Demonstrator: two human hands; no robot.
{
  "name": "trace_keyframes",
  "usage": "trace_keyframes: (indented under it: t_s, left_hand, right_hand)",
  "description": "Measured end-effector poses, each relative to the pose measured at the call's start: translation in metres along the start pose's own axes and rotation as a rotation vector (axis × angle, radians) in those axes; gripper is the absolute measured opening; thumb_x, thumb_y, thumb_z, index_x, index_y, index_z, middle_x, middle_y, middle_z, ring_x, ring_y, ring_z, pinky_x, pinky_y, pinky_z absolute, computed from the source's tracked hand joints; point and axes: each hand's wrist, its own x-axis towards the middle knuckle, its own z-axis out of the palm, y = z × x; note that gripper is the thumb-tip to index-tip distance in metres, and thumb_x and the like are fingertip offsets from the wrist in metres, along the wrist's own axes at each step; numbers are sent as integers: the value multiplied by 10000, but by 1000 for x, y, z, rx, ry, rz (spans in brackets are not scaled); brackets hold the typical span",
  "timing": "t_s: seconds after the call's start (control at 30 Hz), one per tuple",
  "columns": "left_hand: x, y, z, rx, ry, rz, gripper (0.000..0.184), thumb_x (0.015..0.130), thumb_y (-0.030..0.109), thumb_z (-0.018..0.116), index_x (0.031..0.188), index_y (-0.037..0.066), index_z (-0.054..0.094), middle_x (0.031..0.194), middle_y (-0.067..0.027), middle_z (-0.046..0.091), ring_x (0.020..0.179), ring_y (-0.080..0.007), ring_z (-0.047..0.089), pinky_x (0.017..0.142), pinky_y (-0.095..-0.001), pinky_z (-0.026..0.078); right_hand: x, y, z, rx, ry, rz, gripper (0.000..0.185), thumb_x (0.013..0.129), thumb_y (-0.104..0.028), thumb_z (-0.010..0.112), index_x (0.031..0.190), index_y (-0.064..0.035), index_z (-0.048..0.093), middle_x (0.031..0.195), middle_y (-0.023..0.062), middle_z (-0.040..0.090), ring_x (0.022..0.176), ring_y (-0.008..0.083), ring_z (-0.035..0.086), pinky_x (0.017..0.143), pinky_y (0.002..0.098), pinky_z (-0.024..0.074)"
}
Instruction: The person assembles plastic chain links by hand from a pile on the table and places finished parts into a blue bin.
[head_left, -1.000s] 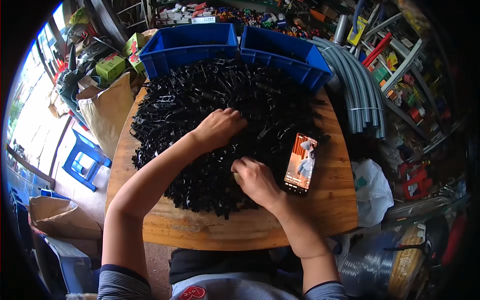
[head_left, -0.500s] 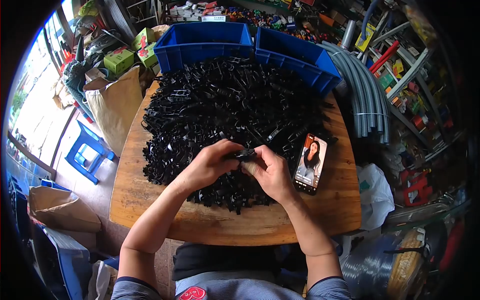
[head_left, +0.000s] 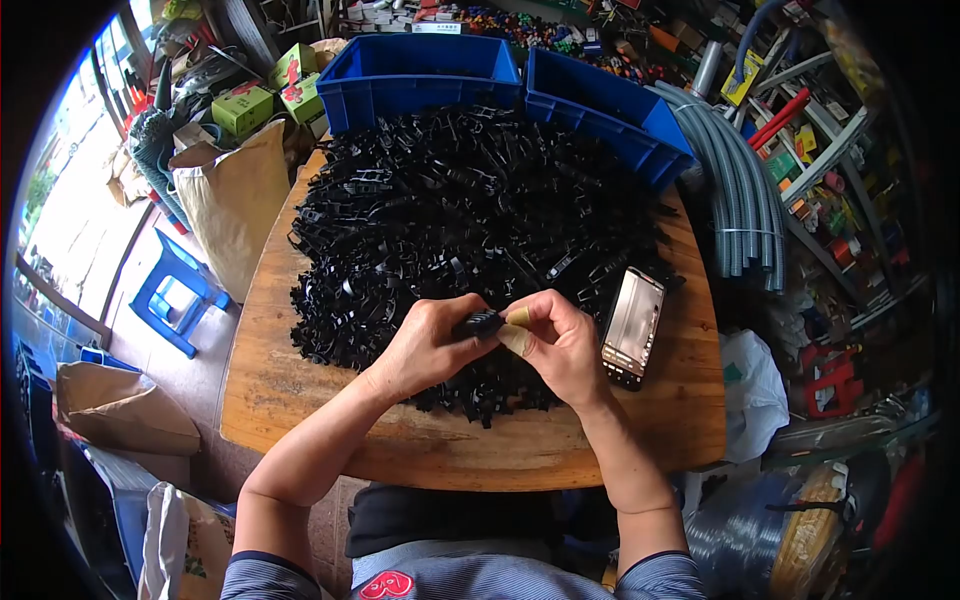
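Note:
Black plastic pieces form a wide heap [head_left: 400, 220] on the wooden table. Over the heap's near part, my left hand [head_left: 432, 342] grips a small black plastic piece [head_left: 480, 322] between thumb and fingers. My right hand [head_left: 556, 345] meets it from the other side, thumb and forefinger pinched at the piece's right end. Tan coverings wrap the tips of that thumb and forefinger. Whatever else lies between the right fingertips is too small to make out.
A lit phone [head_left: 633, 325] lies right of my right hand on the wooden table [head_left: 460, 455]. Two blue bins [head_left: 420, 95] [head_left: 610, 125] stand behind the heap. Grey coiled tubing [head_left: 735, 190] is at the right, a blue stool [head_left: 178, 292] and paper bag [head_left: 235, 200] at the left.
Both hands came from separate spots on the heap to meet around a black piece. Since then the fingers have shifted on it, and the phone's picture has changed. The view has shifted slightly.

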Motion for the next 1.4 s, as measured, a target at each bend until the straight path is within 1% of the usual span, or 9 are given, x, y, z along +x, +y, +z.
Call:
trace_keyframes:
  t_s: [0.17,0.3,0.43,0.6,0.7,0.9,1.07,1.17,1.4]
  left_hand:
    - [0,-11,3,-76,-11,-29,212,798,142,664,922,-22,612,641,-36,578,622,-35,481,547,-246,422]
    - [-1,-3,2,27,9,-19,191,798,155,676,880,-10,623,599,-57,558,553,-62,471,501,-274,403]
    - [0,-13,9,-39,54,102,172,791,147,690,848,-3,627,603,-77,569,539,-85,498,501,-293,416]
    - [-1,-16,8,-43,41,35,166,761,125,714,842,5,634,645,-94,600,581,-111,563,537,-304,445]
    - [-2,-12,9,-36,52,65,138,751,78,710,846,2,643,714,-66,633,664,-91,589,589,-268,464]
    - [1,-15,7,89,137,188,127,747,87,723,820,17,646,741,-72,639,676,-129,615,606,-264,464]
    - [0,-18,12,311,244,241,213,746,212,745,767,29,639,620,-117,593,566,-236,612,531,-314,459]
    - [-2,-15,9,607,243,210,319,769,322,713,668,47,585,546,-121,565,550,-328,589,492,-395,465]
    - [0,-20,9,533,284,248,357,739,322,747,628,33,570,491,-132,516,497,-344,558,465,-376,450]
  right_hand:
    - [1,-11,2,-154,-3,-61,208,828,-35,687,1015,-12,598,835,21,630,681,33,554,615,197,469]
    - [3,-14,1,-543,-37,-373,160,829,-33,653,985,-18,621,822,67,592,682,157,585,586,267,476]
    - [0,-13,2,-430,-9,-261,139,801,-16,679,929,-13,626,843,66,609,688,166,594,594,275,483]
    - [2,-12,-4,-365,-51,-255,144,770,-20,726,877,-10,629,814,55,626,702,125,615,597,258,495]
    - [0,-12,-9,-190,-89,-17,147,786,-41,728,889,-13,628,828,40,647,762,79,613,664,234,510]
    - [2,-14,-11,-74,-143,138,174,836,-60,688,985,-11,614,940,52,666,821,52,603,736,222,511]
    - [0,-7,-10,96,-27,157,139,889,-44,610,1013,13,586,849,18,616,762,52,593,695,205,511]
    - [-1,-7,-11,149,61,80,139,887,-40,609,1012,12,581,864,36,628,781,70,611,707,214,520]
    - [-2,-11,-5,-26,148,-60,148,830,6,669,965,36,615,932,70,633,834,114,645,712,212,535]
